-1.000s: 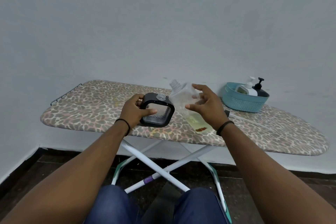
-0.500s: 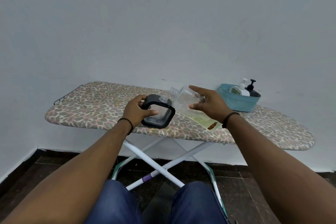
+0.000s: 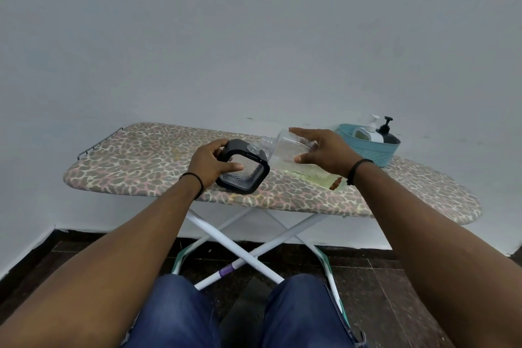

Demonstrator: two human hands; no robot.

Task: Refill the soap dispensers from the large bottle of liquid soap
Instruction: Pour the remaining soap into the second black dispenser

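My left hand (image 3: 210, 162) grips a black-framed square soap dispenser (image 3: 244, 169) with a clear neck on top, tilted on the ironing board (image 3: 141, 161). My right hand (image 3: 324, 152) holds a large clear bottle (image 3: 285, 148) of pale yellow liquid soap, tipped to the left. The bottle's open mouth lies just beside the dispenser's neck. Whether liquid is flowing cannot be made out.
A teal basket (image 3: 372, 151) at the board's far right holds a white pump dispenser (image 3: 370, 133) and a black pump dispenser (image 3: 388, 133). The leopard-print board stands on white crossed legs (image 3: 240, 251) against a plain wall. My knees are below.
The bottle has tipped lower toward the dispenser, bringing its mouth close to the neck. My view has shifted slightly; the left hand keeps its hold on the dispenser.
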